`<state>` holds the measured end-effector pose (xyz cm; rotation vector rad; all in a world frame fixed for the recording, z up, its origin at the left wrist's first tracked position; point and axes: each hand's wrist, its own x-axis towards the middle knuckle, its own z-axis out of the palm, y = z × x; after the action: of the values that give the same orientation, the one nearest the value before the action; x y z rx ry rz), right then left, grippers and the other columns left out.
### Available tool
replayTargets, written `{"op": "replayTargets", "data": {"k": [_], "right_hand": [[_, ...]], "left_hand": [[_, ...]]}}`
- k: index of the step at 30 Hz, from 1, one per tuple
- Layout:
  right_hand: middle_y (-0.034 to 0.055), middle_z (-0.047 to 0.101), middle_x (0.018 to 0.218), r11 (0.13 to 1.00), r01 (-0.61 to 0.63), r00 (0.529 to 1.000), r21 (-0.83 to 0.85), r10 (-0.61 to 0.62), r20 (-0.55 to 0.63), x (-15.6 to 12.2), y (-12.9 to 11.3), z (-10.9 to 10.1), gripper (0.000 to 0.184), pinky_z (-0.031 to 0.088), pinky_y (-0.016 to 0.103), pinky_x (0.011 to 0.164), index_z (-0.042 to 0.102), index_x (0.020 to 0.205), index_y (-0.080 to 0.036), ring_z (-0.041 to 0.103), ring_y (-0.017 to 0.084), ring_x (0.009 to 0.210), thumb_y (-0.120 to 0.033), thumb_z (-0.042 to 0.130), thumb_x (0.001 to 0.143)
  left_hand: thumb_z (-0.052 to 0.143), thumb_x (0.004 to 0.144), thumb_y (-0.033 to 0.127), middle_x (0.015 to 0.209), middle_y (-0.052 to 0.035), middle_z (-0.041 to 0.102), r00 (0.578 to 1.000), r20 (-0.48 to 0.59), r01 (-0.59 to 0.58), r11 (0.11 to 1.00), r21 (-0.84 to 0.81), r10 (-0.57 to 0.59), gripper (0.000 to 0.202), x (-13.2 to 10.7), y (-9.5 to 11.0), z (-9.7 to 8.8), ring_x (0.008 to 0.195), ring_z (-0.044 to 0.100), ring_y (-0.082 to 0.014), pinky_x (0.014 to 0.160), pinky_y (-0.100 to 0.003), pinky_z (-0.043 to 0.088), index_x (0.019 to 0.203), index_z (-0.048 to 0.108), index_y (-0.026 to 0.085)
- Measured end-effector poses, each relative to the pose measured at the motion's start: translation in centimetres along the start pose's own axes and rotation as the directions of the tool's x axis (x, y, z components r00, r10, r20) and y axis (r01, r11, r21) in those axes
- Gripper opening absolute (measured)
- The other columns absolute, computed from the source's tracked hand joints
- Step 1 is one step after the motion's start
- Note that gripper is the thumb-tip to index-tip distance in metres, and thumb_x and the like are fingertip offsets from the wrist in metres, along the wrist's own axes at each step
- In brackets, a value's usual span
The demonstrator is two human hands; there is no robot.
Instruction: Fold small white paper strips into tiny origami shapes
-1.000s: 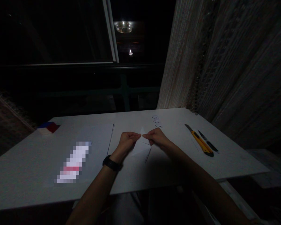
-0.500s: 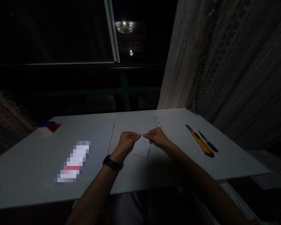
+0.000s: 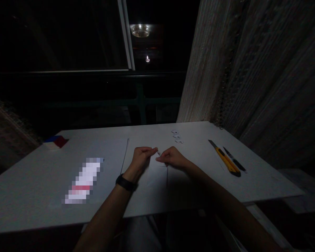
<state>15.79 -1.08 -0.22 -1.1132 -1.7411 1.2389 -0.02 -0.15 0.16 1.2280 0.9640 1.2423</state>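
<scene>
- Paper [image 3: 157, 172]: a small white piece in the middle of the table [image 3: 252, 182], closer to the near edge than to the far one, held at its far end by both hands. In the dim light it is unclear whether its near end rests on the tabletop or hangs just above it.
- Wristband [image 3: 124, 182]: dark, worn on the left wrist, above the table's near half.
- Left hand [image 3: 140, 159]: fingers curled in, thumb and fingertips pinched shut on the paper's far left corner.
- Right hand [image 3: 173, 158]: closed narrow too, its fingertips pinching the paper's far edge just beside the left hand's.
- Stack of sheets [image 3: 107, 152]: large white sheets lying flat, left of the left hand, with one long edge running toward the far edge.
- Knife [image 3: 225, 160]: a yellow box cutter, blade out, lying toward the right edge, well apart from the hands.
- Pen [image 3: 235, 159]: black, just beside the knife on its right.
- Scraps [image 3: 177, 136]: a few small paper bits beyond the right hand, near the far edge.
- Block [image 3: 54, 141]: red and blue, at the far left corner.
- Curtain [image 3: 252, 70]: pale, hanging past the right edge.
- Window [image 3: 126, 35]: dark, behind the far edge.
</scene>
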Motion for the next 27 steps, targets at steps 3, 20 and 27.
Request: {"op": "replayTargets", "data": {"k": [3,20,27], "right_hand": [[-0.0026,0.049,0.041,0.999,0.004,1.0,0.034,-0.005,0.022,0.1,0.0,0.2,0.037,0.029,0.02,0.041,0.06,0.05,-0.012,0.041,0.007,0.04,-0.048,0.068,0.057],[-0.0032,0.049,0.041,1.0,-0.01,1.0,0.017,0.011,-0.028,0.3,0.5,0.5,0.036,0.032,0.02,0.04,0.056,0.051,-0.013,0.043,0.007,0.039,-0.047,0.066,0.059],[-0.0009,0.053,0.044,0.998,-0.034,0.999,0.053,0.035,-0.019,0.4,1.0,0.8,0.037,0.036,0.02,0.041,0.057,0.056,-0.012,0.05,0.01,0.041,-0.048,0.066,0.061]], "left_hand": [[0.073,0.051,0.026,0.048,-0.0023,0.057,0.997,-0.077,0.007,1.0,-0.015,-0.008,0.017,0.1,0.0,0.0,0.049,0.048,-0.0105,0.052,-0.025,0.037,0.048,0.064,0.013],[0.074,0.051,0.033,0.044,0.0035,0.047,0.993,-0.111,0.035,0.999,-0.038,-0.039,0.027,0.1,-0.4,-0.2,0.043,0.041,-0.007,0.046,-0.023,0.03,0.047,0.056,0.013],[0.074,0.049,0.032,0.045,0.0024,0.05,0.983,-0.182,0.03,0.998,-0.055,-0.04,0.026,-0.1,0.4,-0.2,0.043,0.042,-0.0076,0.045,-0.023,0.03,0.048,0.057,0.013]]}}
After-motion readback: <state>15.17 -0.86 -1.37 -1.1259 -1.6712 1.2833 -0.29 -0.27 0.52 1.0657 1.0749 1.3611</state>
